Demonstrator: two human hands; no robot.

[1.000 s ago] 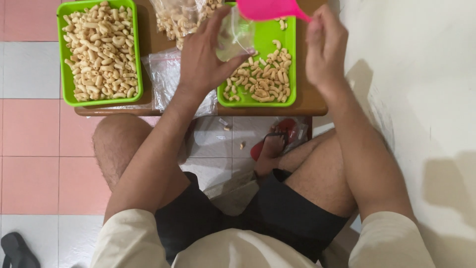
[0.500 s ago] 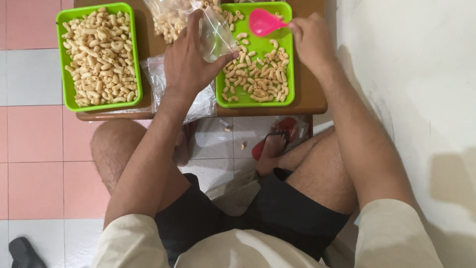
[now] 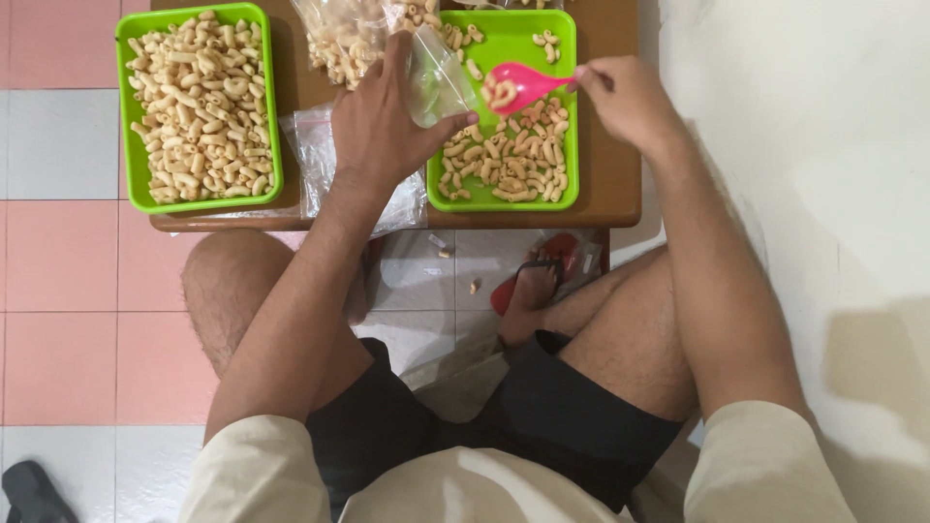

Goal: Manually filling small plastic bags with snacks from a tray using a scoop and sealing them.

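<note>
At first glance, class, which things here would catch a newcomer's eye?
The pink scoop, loaded with snacks in the right hand, hangs over the right green tray. The left hand holds a clear bag beside it. At far left, a second green tray is heaped with snacks.

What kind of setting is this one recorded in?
Probably a home, with snack packing done at a low wooden table on a pink-and-white tiled floor. Green trays of macaroni-shaped snacks, small clear bags and a sandal suggest it.
</note>
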